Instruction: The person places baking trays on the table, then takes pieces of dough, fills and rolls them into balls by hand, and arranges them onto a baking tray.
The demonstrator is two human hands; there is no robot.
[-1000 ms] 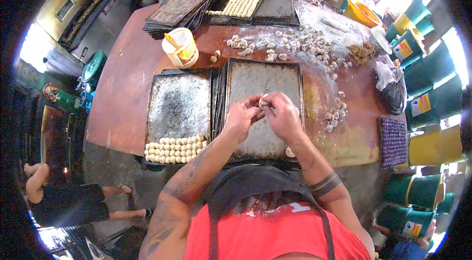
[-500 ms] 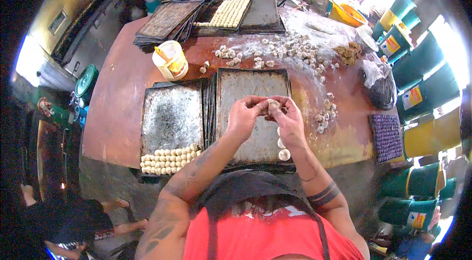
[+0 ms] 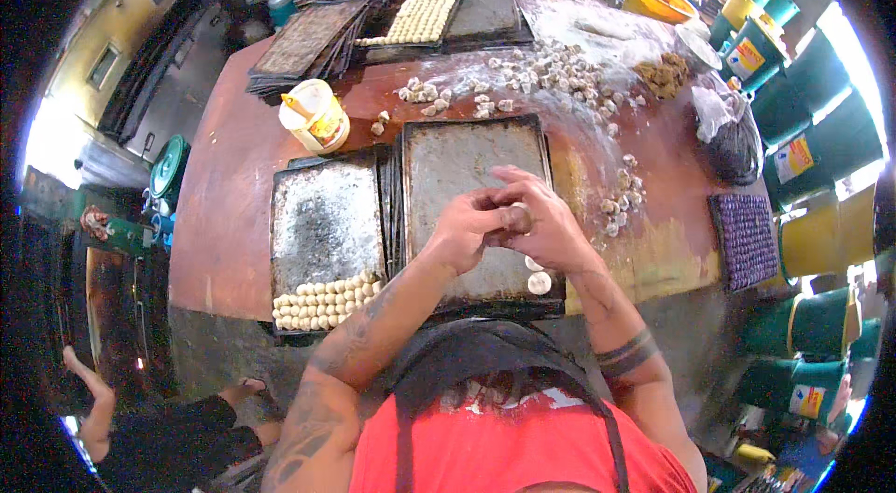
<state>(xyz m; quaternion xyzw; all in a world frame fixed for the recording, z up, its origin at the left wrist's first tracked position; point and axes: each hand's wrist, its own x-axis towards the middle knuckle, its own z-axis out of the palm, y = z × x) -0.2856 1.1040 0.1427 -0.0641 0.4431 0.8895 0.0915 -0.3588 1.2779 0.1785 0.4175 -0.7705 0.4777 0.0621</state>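
Observation:
Above the dark metal baking tray [image 3: 471, 152] in front of me, my two hands meet around a small dough ball [image 3: 515, 217]. My left hand [image 3: 469, 224] pinches it from the left. My right hand [image 3: 551, 224] cups it from the right, its upper fingers stretched over the tray. Pale round dough balls [image 3: 539, 283] lie at the tray's near right corner, partly covered by my right wrist. On the tray stack [image 3: 327, 204] to the left, rows of pale dough balls [image 3: 327, 304] fill the near end.
Floury dough lumps [image 3: 560, 73] are scattered across the far table, with more lumps [image 3: 621, 199] at right. A white bucket [image 3: 315, 117] stands beyond the left trays. Purple balls fill a tray [image 3: 744, 241] at the right edge. A person [image 3: 177, 437] is at lower left.
My right hand has turned and opened its fingers over the dough ball, which has come slightly nearer to me. The person at lower left has shifted, an arm raised.

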